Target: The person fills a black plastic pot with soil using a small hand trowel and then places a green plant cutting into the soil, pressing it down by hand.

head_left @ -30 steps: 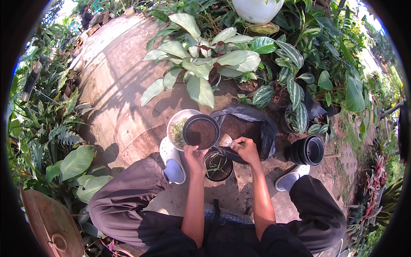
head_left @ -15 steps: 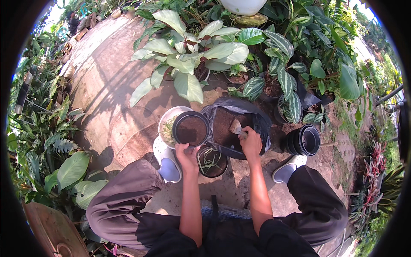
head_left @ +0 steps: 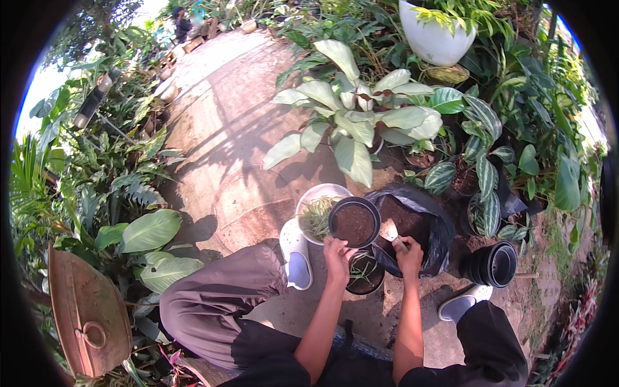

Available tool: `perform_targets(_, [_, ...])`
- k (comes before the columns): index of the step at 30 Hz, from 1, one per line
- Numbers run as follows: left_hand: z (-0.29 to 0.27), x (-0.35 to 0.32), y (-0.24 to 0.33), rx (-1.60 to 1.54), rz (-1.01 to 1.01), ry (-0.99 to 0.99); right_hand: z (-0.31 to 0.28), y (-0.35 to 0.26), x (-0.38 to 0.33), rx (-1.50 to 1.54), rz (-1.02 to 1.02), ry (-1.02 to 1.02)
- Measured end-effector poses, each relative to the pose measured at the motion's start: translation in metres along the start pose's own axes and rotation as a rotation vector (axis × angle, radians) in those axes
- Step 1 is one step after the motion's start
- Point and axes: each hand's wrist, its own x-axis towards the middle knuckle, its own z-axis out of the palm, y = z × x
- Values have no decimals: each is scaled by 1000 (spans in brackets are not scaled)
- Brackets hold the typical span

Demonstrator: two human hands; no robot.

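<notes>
We see the black pot (head_left: 376,216) held up above the ground, partly over the white bowl (head_left: 324,188), its round mouth showing brown soil. The left hand (head_left: 338,257) has its fingers grasping the near side of the pot. The right hand (head_left: 409,255) has its fingers clenched on the handle of a small scoop (head_left: 389,229). Half a second ago we saw that scoop farther over the bag; now its pale blade has come back close to the pot's right rim. We judge that this puts it in reach of the pot, though we cannot tell how much soil it carries.

Around these, textures differ sharply: the black plastic bag (head_left: 438,238) is thin, crumpled and glossy, with loose, crumbly soil (head_left: 407,216) inside. Slender, grass-like plants (head_left: 316,216) lie tangled in the smooth bowl. Just below the raised pot, we find another black pot (head_left: 367,292) with narrow green blades over dark soil.

Farther right, stacked black pots (head_left: 480,266) lie tipped, rigid and ringed. The ground (head_left: 238,193) is rough and stained, and beyond it spread broad, pale leaves (head_left: 353,161) and striped ones (head_left: 487,177).
</notes>
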Motion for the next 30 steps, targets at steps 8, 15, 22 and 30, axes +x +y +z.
perform_targets(8, [-1,0,-1,10,9,-16,-12,14,12,-314,-210,196])
perform_targets(15, [-3,4,-2,85,-122,15,-62,-18,6,-271,-229,-38])
perform_targets(22, [-17,13,-14,312,-263,-78,-63,-12,17,-230,-65,-388])
perform_targets(30, [13,-24,-14,364,-288,-90,-51,-1,9,-334,-104,-58])
